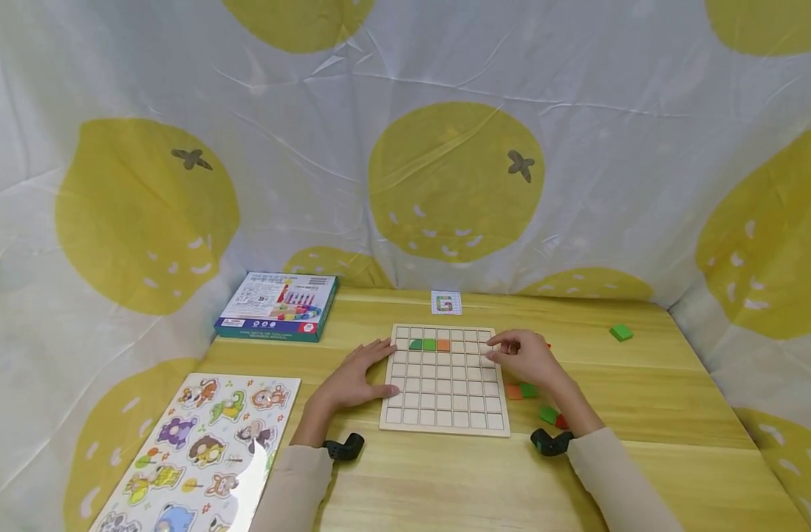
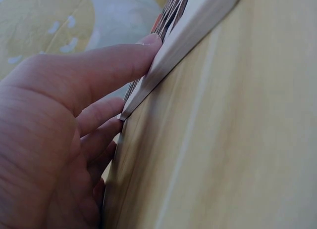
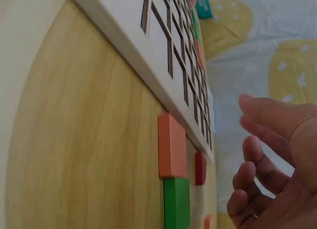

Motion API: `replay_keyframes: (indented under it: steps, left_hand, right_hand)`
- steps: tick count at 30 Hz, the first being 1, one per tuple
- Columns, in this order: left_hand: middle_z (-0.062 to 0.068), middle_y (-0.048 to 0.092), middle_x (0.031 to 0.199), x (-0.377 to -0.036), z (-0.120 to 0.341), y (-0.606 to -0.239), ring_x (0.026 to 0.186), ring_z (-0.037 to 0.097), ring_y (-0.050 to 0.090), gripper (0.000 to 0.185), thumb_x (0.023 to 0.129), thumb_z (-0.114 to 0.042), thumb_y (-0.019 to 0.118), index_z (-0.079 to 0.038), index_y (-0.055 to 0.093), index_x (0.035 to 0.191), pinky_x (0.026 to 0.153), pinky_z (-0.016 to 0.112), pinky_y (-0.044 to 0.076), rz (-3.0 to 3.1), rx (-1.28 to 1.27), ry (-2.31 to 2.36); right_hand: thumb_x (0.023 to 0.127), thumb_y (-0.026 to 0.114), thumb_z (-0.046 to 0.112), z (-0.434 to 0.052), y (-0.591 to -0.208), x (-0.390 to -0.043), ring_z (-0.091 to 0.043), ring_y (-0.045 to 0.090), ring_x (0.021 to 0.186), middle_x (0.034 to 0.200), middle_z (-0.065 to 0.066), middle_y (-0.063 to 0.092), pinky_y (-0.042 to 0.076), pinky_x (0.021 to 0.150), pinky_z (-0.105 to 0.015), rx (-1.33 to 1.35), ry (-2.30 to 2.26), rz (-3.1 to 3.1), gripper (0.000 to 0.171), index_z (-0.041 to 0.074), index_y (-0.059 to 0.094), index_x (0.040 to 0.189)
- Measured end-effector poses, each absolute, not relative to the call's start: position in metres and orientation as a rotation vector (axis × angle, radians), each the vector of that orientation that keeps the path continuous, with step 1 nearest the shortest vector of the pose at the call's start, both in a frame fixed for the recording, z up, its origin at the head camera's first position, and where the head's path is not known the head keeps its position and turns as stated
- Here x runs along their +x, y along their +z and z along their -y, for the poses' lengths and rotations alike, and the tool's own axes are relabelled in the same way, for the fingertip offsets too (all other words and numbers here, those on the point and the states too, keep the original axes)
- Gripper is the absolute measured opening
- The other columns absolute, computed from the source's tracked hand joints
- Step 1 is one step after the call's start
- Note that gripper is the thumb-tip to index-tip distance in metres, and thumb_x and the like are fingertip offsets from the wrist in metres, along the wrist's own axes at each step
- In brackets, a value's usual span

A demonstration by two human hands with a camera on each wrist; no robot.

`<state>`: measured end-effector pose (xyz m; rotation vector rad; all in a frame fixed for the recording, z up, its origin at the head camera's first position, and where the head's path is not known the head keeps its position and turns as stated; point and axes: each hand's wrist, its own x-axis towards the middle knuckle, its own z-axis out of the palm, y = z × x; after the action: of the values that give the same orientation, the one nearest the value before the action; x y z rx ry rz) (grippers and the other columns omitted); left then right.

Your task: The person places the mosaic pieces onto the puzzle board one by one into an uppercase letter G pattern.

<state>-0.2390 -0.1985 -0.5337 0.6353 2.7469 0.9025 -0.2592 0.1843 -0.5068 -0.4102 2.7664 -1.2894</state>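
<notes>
A wooden grid board lies flat on the table. In its second row sit a dark green curved tile, a green square tile and an orange square tile. My left hand rests along the board's left edge. Its thumb touches the rim in the left wrist view, fingers spread. Above the board's right side hovers my right hand, its fingers loosely bent. Nothing shows between thumb and fingers in the right wrist view. Beside the board lie an orange tile and a green tile.
Right of the board are another green tile, a red tile and a farther green block. A small pattern card lies behind the board. On the left are a flat box and an animal puzzle board.
</notes>
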Motion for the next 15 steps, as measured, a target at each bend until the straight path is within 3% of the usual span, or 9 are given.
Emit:
replay_keyframes:
  steps: [15]
  left_hand:
    - [0.001,0.030,0.170,-0.238,0.199,-0.533,0.160,0.031,0.020,0.085,0.088,-0.052,0.074,-0.021,0.040,0.160,0.132,0.050,0.011,-2.746,0.643,0.890]
  right_hand:
    - [0.095,0.076,0.026,-0.249,-0.511,-0.245,-0.017,0.052,0.076,0.089,-0.004,0.065,0.044,0.062,-0.024,-0.316,-1.203,-2.838,0.023,0.010,0.078,0.112]
